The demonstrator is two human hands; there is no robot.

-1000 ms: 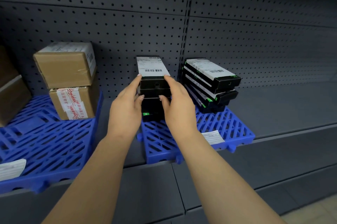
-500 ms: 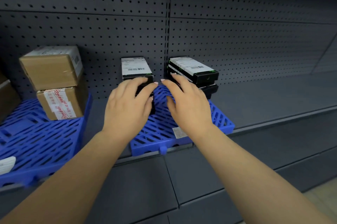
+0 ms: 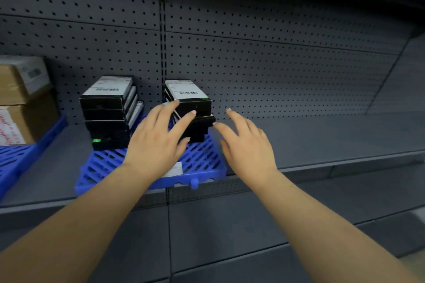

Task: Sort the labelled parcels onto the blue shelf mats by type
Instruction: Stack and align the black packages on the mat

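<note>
Both hands spread, nothing gripped, at the right-hand stack of black parcels.

The left hand (image 3: 158, 142) is held with fingers extended, its fingertips (image 3: 192, 112) at the near face of the right stack (image 3: 190, 107) (contact cannot be confirmed). The right hand (image 3: 247, 147) is spread just right of that stack, apart from it. Left of the left hand a tidier left stack (image 3: 108, 110) is seen; both stand on the blue mat (image 3: 207, 172). Further left, brown cartons (image 3: 20, 98) are set on a second mat (image 3: 16, 160). Step judged: squaring the skewed right stack. The next move calls for both palms to be pressed against its sides.
</note>
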